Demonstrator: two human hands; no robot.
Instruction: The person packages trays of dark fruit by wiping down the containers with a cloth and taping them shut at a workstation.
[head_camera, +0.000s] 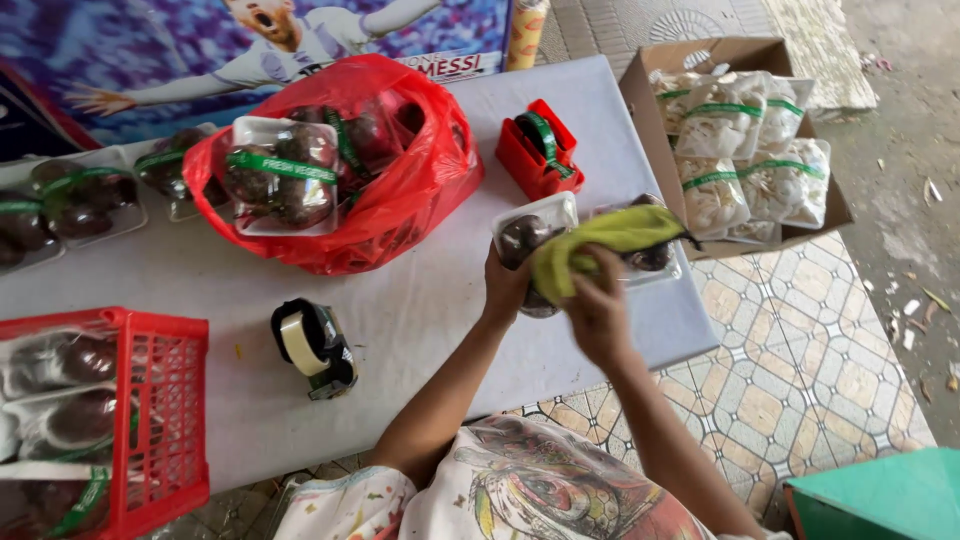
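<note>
Yellow-green cloth (610, 245), soft and crumpled, is clutched in the right hand (597, 310), which presses it over a white foam tray of dark round fruit wrapped in clear film (530, 235). The left hand (505, 285) grips that tray from its near left edge, holding it tilted just above the white tabletop (400, 300). A second wrapped tray of dark fruit (655, 258) lies touching the cloth's far end, at the table's right edge. Behind the hands stands a red tape dispenser with green tape (540, 148). Left of it sits a red plastic bag of wrapped fruit trays (400, 190). Near the left forearm lies a black handheld tape dispenser (315, 348); further left, a red plastic crate (160, 420) holds more trays. Beyond the table's right edge, a cardboard box of wrapped white mushrooms (745, 140) rests on the tiled floor (800, 360).
</note>
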